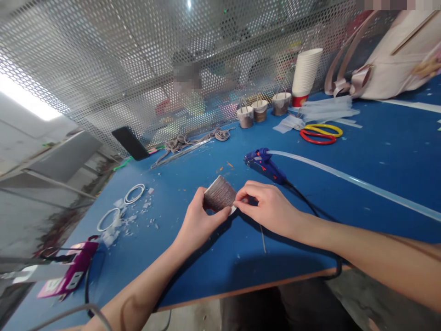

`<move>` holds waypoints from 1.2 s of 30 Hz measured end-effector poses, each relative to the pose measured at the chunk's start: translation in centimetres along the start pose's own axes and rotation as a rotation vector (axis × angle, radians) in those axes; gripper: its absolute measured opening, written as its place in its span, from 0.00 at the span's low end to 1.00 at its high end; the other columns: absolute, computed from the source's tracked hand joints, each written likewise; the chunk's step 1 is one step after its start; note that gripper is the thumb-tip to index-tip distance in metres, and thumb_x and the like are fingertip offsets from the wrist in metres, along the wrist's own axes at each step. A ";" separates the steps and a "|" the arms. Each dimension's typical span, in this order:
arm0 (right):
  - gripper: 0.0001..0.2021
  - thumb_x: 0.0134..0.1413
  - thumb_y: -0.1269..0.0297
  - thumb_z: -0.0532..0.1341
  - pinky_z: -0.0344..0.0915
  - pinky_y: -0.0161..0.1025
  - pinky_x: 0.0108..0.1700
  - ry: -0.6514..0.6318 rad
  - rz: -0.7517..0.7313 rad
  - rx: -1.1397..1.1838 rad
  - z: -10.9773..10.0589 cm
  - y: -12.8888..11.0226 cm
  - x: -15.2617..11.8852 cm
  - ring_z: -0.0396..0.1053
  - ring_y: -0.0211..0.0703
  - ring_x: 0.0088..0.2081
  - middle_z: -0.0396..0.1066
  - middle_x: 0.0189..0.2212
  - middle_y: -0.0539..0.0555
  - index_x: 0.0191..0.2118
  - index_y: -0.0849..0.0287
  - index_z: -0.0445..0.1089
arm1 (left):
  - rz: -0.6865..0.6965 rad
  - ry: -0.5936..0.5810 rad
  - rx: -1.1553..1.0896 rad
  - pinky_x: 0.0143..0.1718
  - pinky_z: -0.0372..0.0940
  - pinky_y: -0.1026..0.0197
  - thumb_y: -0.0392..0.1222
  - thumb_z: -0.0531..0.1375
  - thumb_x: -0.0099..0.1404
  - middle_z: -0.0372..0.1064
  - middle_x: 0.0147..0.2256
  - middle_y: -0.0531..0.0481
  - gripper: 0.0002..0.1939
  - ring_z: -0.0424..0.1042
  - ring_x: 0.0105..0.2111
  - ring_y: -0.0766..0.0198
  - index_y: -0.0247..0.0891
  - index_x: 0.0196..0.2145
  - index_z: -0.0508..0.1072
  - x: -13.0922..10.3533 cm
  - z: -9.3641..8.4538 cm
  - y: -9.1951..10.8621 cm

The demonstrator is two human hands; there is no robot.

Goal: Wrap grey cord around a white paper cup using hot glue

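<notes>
A paper cup (pixel 219 194) wrapped in grey-brown cord lies tilted on its side in my left hand (pixel 203 220), whose thumb and fingers grip it from below and the left. At the cup's right end, by its white edge, my right hand (pixel 263 204) pinches the cord, and a thin loose end (pixel 263 239) hangs under that hand. Just behind my right hand lies a blue glue gun (pixel 264 164) with a long clear glue stick (pixel 354 180) in its back.
Three cord-wrapped cups (pixel 245 117), a stack of white cups (pixel 306 73), scissors (pixel 319 134) and a bag (pixel 392 59) stand or lie at the back right. Cord bundles (pixel 177 143) and a phone (pixel 130 143) are at the back left; white rings (pixel 134 194), scraps and a power strip (pixel 74 269) are left.
</notes>
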State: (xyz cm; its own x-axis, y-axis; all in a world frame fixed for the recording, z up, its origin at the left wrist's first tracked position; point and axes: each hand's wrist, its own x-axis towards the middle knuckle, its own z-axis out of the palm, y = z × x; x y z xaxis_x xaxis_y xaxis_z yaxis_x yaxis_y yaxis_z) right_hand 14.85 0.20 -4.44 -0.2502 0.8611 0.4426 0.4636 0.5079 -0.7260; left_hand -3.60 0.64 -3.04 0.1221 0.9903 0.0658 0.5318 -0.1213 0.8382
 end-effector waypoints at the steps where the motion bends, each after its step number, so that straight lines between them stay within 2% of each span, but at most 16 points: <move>1: 0.05 0.54 0.72 0.61 0.61 0.34 0.33 0.002 -0.002 0.000 0.0 0.0 0.0 0.66 0.36 0.28 0.68 0.27 0.49 0.28 0.58 0.70 | 0.001 -0.003 0.004 0.32 0.64 0.63 0.43 0.65 0.50 0.65 0.28 0.56 0.15 0.67 0.29 0.66 0.39 0.32 0.63 0.0 0.0 0.0; 11: 0.06 0.52 0.72 0.62 0.60 0.34 0.31 0.005 0.038 0.020 0.1 0.0 0.1 0.65 0.36 0.28 0.67 0.26 0.48 0.26 0.58 0.67 | 0.032 -0.011 -0.024 0.32 0.62 0.64 0.41 0.64 0.52 0.62 0.28 0.57 0.15 0.65 0.29 0.67 0.39 0.31 0.60 -0.2 0.0 0.2; 18: 0.06 0.51 0.70 0.62 0.61 0.34 0.31 0.000 0.057 0.038 0.0 -0.3 0.0 0.66 0.37 0.30 0.68 0.27 0.49 0.26 0.57 0.67 | 0.088 0.030 0.037 0.31 0.59 0.65 0.44 0.65 0.52 0.59 0.27 0.58 0.16 0.62 0.29 0.68 0.40 0.31 0.60 -0.5 -0.2 -0.1; 31: 0.06 0.53 0.71 0.61 0.62 0.35 0.32 0.014 0.022 0.051 -0.1 0.0 0.1 0.66 0.37 0.30 0.68 0.27 0.49 0.27 0.58 0.67 | 0.023 0.019 -0.030 0.32 0.59 0.63 0.43 0.64 0.50 0.61 0.28 0.57 0.15 0.63 0.29 0.67 0.40 0.31 0.61 -0.2 -0.3 0.2; 36: 0.07 0.53 0.72 0.61 0.61 0.35 0.32 0.009 0.031 0.051 -0.2 -0.1 0.1 0.67 0.37 0.30 0.68 0.27 0.49 0.26 0.57 0.67 | 0.001 0.027 -0.033 0.29 0.57 0.64 0.43 0.64 0.49 0.59 0.26 0.58 0.14 0.61 0.27 0.68 0.39 0.29 0.61 -0.2 -0.3 0.9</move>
State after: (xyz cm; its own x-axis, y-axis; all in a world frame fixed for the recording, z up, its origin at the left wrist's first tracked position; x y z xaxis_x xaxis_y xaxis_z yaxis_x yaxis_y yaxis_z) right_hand 15.00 0.25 -4.23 -0.2285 0.8764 0.4239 0.4272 0.4815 -0.7652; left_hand -3.43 0.35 -2.15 0.0994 0.9917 0.0810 0.5037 -0.1203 0.8555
